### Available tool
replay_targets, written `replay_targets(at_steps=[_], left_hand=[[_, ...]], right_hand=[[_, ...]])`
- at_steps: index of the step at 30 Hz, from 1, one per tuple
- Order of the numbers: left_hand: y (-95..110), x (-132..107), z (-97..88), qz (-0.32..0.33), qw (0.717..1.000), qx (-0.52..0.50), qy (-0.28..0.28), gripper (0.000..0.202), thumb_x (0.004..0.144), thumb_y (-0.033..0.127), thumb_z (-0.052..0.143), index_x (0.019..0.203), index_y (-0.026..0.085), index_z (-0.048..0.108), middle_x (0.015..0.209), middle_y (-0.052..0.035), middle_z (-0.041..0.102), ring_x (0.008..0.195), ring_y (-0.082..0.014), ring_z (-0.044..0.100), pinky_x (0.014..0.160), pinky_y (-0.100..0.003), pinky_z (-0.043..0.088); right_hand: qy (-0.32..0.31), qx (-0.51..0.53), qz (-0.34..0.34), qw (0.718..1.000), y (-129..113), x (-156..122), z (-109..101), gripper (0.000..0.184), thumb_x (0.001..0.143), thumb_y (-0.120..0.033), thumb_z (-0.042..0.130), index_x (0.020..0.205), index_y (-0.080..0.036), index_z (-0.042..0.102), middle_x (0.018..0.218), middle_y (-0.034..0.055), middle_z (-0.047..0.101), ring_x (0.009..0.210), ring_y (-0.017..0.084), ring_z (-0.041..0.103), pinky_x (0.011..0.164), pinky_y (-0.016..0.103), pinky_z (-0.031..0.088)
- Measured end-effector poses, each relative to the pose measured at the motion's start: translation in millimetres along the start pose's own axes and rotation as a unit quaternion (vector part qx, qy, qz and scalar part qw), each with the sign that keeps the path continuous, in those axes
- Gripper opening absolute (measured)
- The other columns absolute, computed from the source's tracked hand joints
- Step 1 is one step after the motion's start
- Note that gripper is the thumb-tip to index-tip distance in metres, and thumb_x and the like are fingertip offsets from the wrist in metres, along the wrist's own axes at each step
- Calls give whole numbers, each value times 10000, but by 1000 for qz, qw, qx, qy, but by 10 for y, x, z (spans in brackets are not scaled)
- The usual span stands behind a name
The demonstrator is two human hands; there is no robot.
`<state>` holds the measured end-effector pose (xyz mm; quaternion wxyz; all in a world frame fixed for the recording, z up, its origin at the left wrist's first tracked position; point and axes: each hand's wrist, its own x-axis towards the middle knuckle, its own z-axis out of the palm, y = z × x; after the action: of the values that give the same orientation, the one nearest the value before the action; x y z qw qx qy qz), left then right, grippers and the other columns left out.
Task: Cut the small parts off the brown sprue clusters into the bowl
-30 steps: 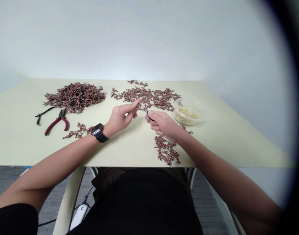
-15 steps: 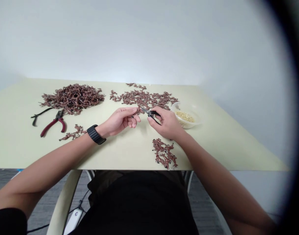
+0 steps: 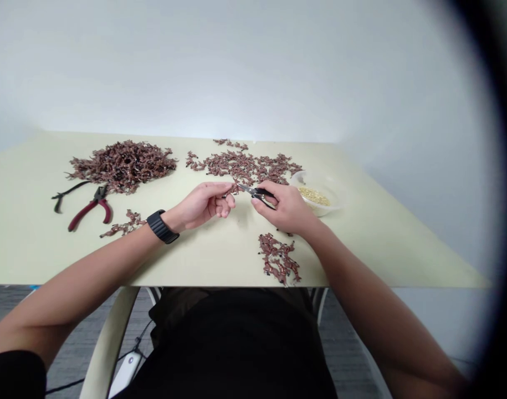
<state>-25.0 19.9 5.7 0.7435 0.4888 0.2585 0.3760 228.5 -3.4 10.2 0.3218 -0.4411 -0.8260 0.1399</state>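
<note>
1. The right hand point(image 3: 284, 208) pinched small black-handled scissors point(image 3: 257, 192), tips toward the left hand point(image 3: 205, 200), whose fingers curled together at a brown piece point(image 3: 232, 190); whether it was held could not be told.
2. Most pieces lay in a big tangled brown heap point(image 3: 124, 166); smaller spreads lay ahead point(image 3: 245, 167) and nearer point(image 3: 278, 257). A clear bowl point(image 3: 307, 177) held a shallow layer of gold bits point(image 3: 313, 195).
3. No writing was readable on the black wristwatch point(image 3: 162, 227) or red-handled pliers point(image 3: 91, 210).

The grip of the snips point(image 3: 245, 189) is partly hidden by the right hand point(image 3: 285, 210), whether anything is held in the left hand point(image 3: 205, 201) cannot be told, and single pieces in the brown heap point(image 3: 124, 166) and plastic bowl point(image 3: 317, 208) are too small to tell.
</note>
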Motion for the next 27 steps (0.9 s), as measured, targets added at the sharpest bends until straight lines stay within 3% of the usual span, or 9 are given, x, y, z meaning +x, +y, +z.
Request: replay_targets(at_steps=[5, 9, 11, 14, 16, 18, 22, 24, 27], left_hand=[[-36, -16, 39, 46, 998, 42, 8, 254, 965, 353, 749, 1025, 107, 767, 837, -69, 771, 582, -78, 658, 572, -176, 545], [-106, -18, 51, 158, 968, 187, 44, 408, 973, 388, 730, 1296, 139, 740, 973, -98, 792, 648, -112, 696, 619, -229, 589], [-135, -12, 7, 233, 917, 311, 86, 414, 983, 359, 711, 1346, 163, 732, 943, -77, 796, 645, -115, 695, 663, -248, 606], [-148, 2, -77, 330, 827, 440, 119, 378, 971, 288, 707, 1342, 230, 751, 914, -36, 802, 742, -127, 725, 799, -263, 618], [-135, 11, -95, 344, 819, 444, 117, 352, 974, 297, 700, 1315, 246, 767, 986, -45, 812, 816, -142, 741, 847, -285, 626], [-114, 20, -71, 304, 867, 378, 114, 388, 983, 352, 700, 1344, 217, 744, 1051, -78, 811, 801, -150, 749, 805, -298, 644], [-75, 36, -8, 156, 973, 150, 74, 475, 958, 405, 751, 1354, 147, 705, 1072, -131, 804, 735, -135, 751, 699, -244, 634], [-63, 38, -10, 98, 991, 76, 53, 380, 951, 377, 769, 1240, 133, 746, 1034, -121, 805, 709, -111, 738, 668, -198, 610], [-58, 31, -35, 54, 998, 26, 26, 241, 946, 341, 778, 1015, 110, 774, 918, -93, 801, 628, -90, 705, 618, -176, 584]], right_hand=[[6, 31, 28, 999, -92, -5, 69, 248, 964, -443, 613, 1000, -201, 655, 710, -7, 566, 625, 145, 471, 623, 305, 330], [6, 163, 90, 983, -230, 4, 191, 316, 979, -488, 578, 835, -208, 558, 699, -15, 449, 629, 136, 402, 573, 289, 301], [-50, 294, 157, 941, -288, 7, 222, 364, 993, -541, 538, 820, -222, 513, 688, -36, 348, 574, 121, 290, 501, 276, 225], [-153, 467, 244, 836, -318, 8, 206, 407, 997, -625, 494, 875, -237, 507, 702, -61, 224, 556, 118, 115, 455, 274, 79], [-177, 504, 250, 807, -294, 10, 172, 421, 987, -642, 504, 886, -233, 516, 717, -61, 208, 573, 122, 91, 460, 278, 56], [-150, 472, 230, 838, -243, 13, 137, 407, 992, -622, 504, 884, -231, 525, 710, -56, 227, 572, 124, 123, 470, 281, 86], [0, 196, 115, 974, -113, 16, 99, 328, 979, -530, 573, 863, -224, 553, 664, -35, 380, 588, 136, 327, 550, 298, 246], [39, 69, 61, 995, -60, 17, 96, 276, 962, -484, 608, 897, -216, 587, 648, -34, 425, 606, 146, 398, 605, 310, 294], [41, 2, 19, 999, -15, 20, 100, 245, 955, -446, 613, 997, -205, 631, 656, -31, 472, 615, 154, 445, 640, 315, 324]])
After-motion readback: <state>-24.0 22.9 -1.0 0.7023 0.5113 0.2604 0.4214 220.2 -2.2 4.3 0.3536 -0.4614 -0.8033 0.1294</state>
